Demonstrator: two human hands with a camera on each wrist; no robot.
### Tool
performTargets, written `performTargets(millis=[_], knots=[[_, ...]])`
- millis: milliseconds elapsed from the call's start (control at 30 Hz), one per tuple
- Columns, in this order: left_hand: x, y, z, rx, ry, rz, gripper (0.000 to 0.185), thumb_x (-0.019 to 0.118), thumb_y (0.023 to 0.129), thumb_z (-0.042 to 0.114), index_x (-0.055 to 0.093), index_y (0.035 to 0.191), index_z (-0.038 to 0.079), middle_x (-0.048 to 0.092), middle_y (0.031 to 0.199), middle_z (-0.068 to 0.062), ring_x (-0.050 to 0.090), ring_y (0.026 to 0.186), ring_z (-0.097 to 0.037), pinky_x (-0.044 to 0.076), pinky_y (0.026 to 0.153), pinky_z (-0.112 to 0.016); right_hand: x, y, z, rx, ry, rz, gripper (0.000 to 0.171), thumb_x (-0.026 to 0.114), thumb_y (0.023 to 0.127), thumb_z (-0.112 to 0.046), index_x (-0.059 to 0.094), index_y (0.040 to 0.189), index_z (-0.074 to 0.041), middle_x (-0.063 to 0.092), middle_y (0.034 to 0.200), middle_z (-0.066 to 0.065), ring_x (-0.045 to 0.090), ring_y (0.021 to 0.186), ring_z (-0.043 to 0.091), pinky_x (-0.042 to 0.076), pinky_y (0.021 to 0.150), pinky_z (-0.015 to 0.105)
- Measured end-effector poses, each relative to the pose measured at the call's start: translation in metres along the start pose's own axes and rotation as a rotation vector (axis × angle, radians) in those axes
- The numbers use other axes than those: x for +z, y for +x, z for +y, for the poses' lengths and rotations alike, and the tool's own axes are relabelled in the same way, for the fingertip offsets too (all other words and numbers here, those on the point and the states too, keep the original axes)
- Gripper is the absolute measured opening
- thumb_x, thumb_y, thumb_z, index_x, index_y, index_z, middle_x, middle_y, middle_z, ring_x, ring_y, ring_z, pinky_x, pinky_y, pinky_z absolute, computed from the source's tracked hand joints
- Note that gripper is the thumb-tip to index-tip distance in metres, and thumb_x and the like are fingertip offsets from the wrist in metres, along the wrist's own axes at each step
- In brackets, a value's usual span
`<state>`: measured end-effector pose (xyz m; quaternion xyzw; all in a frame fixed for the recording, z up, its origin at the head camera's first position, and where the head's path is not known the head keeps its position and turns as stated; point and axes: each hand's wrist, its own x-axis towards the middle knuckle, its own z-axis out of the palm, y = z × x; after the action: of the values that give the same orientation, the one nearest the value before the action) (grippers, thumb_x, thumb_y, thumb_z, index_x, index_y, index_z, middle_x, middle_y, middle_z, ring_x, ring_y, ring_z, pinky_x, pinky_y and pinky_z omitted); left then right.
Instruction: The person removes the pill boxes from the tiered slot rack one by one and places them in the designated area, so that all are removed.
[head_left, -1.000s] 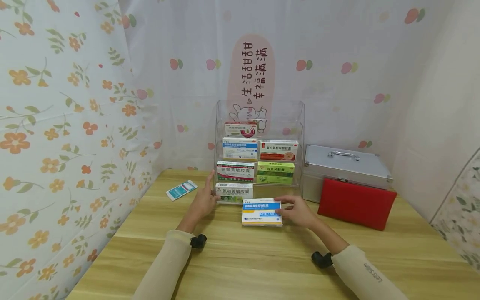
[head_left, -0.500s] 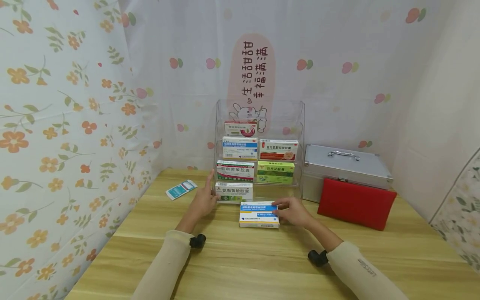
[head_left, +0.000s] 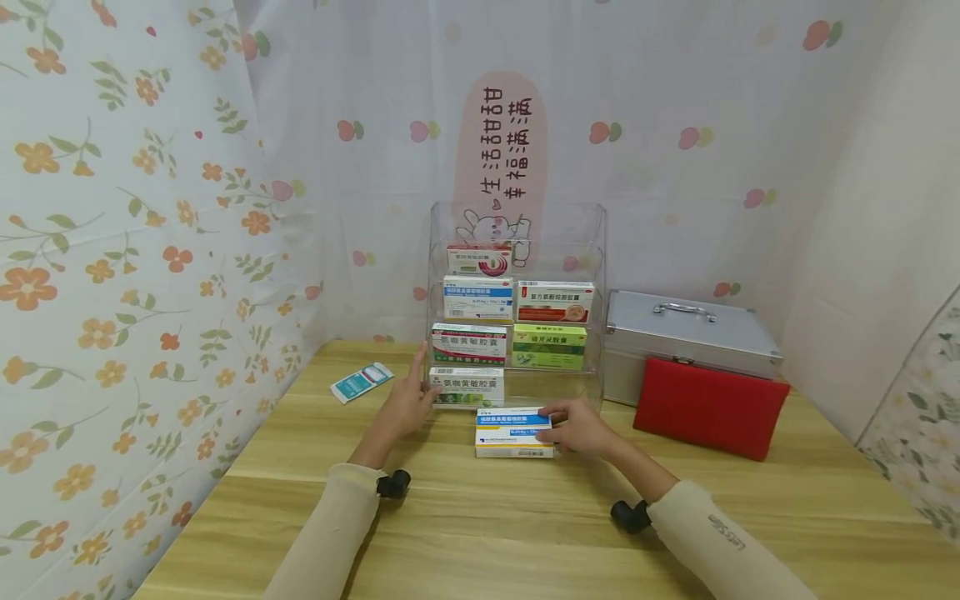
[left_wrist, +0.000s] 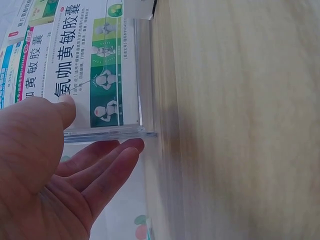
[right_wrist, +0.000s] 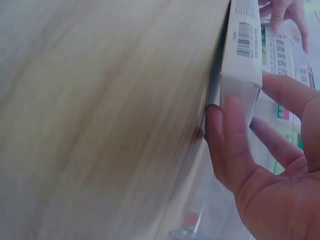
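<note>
head view overhead, wrist views close

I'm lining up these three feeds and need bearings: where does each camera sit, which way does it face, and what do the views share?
Head: worn high, looks forward and down at the clear rack, table, both forearms.
Left wrist: beside the left hand, faces the rack's bottom corner; straight fingers show.
Right wrist: behind the right hand, faces along the table; fingers hold the blue-and-white box.
Shared: that box also shows in the head view.
</note>
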<state>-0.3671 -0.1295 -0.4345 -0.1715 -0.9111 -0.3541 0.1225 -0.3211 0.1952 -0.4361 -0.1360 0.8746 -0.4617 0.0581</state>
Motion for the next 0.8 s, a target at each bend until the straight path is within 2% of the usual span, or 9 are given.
performTargets(millis=[100, 233, 467, 700, 800], knots=[[0.000, 0.000, -0.001, -0.006, -0.005, 0.002, 0.083, 0.062, 0.100, 0.016, 0.004, 0.159, 0.022, 0.070, 0.092, -0.018, 0.068, 0.085, -0.027, 0.055, 0.073, -0.041, 0.003, 0.000, -0.003, 0.002, -0.020, 0.008, 0.041, 0.079, 0.084, -0.010, 0.067, 0.120, 0.004, 0.067, 0.109, 0.021, 0.057, 0.054, 0.016, 0.051, 0.050, 0.030], [0.000, 0.000, -0.002, 0.009, -0.003, 0.010, 0.083, 0.062, 0.099, 0.014, 0.005, 0.159, 0.019, 0.068, 0.098, -0.021, 0.067, 0.085, -0.028, 0.055, 0.073, -0.042, 0.007, 0.000, -0.006, 0.013, -0.068, 0.026, 0.040, 0.080, 0.083, -0.012, 0.069, 0.119, 0.003, 0.068, 0.105, 0.018, 0.055, 0.049, 0.014, 0.049, 0.047, 0.028], [-0.001, 0.000, 0.001, 0.041, -0.070, 0.033, 0.085, 0.065, 0.096, 0.006, 0.009, 0.159, 0.014, 0.059, 0.128, -0.025, 0.068, 0.097, -0.032, 0.056, 0.079, -0.040, 0.012, 0.002, -0.011, 0.056, -0.124, 0.041, 0.038, 0.082, 0.082, -0.016, 0.071, 0.116, -0.001, 0.068, 0.097, 0.010, 0.057, 0.048, 0.015, 0.050, 0.047, 0.028], [-0.001, 0.000, 0.002, 0.010, -0.043, 0.042, 0.085, 0.066, 0.096, 0.008, 0.010, 0.159, 0.016, 0.057, 0.131, -0.026, 0.067, 0.099, -0.034, 0.055, 0.082, -0.044, 0.016, 0.007, -0.012, 0.033, -0.093, 0.017, 0.039, 0.081, 0.083, -0.018, 0.071, 0.116, -0.001, 0.067, 0.099, 0.010, 0.058, 0.049, 0.013, 0.052, 0.050, 0.030], [-0.001, 0.001, 0.002, -0.018, -0.047, 0.034, 0.085, 0.066, 0.096, 0.009, 0.010, 0.159, 0.019, 0.059, 0.127, -0.025, 0.067, 0.100, -0.034, 0.054, 0.086, -0.045, 0.018, 0.008, -0.013, 0.011, -0.079, 0.008, 0.038, 0.080, 0.084, -0.016, 0.070, 0.116, 0.001, 0.067, 0.100, 0.013, 0.059, 0.051, 0.013, 0.052, 0.050, 0.029]])
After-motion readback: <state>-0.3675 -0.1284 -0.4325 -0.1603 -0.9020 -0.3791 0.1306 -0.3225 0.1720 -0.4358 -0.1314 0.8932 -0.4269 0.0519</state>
